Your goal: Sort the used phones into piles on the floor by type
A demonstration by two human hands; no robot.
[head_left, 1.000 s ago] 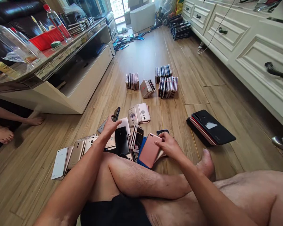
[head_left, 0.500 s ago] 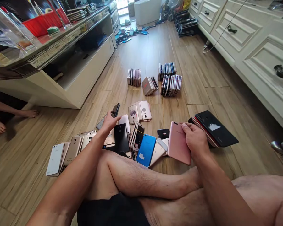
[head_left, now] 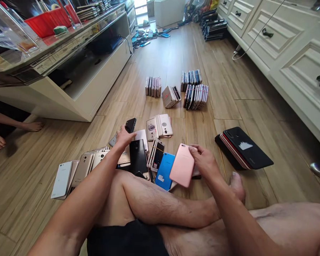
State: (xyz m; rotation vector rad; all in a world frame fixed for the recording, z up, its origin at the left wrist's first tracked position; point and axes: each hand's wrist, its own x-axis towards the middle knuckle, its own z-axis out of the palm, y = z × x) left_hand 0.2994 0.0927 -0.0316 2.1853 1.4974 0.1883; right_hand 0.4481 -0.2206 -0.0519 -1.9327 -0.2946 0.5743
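Observation:
My right hand [head_left: 201,156] pinches a rose-pink smartphone [head_left: 183,165] by its upper right edge, back side up. It covers part of a blue smartphone [head_left: 164,170] lying on the floor. My left hand [head_left: 124,137] is closed round a dark smartphone [head_left: 130,124] standing on edge; its fingertips are partly hidden. Below it lie a black smartphone [head_left: 138,156] and a banded bundle of phones [head_left: 156,154]. A row of gold and white phones [head_left: 82,170] leans to the left, with a white smartphone [head_left: 62,179] at its end.
A stack of phones topped by a black one [head_left: 249,147] sits at right. Several banded phone bundles [head_left: 196,96] stand ahead, with gold phones [head_left: 158,127] nearer. A TV cabinet [head_left: 96,85] flanks the left, white drawers [head_left: 277,35] the right. Another person's foot [head_left: 33,126] is at left.
My right hand has moved left with the pink phone, from beside the right-hand stack to over the blue phone's edge. My left hand has stayed almost in place.

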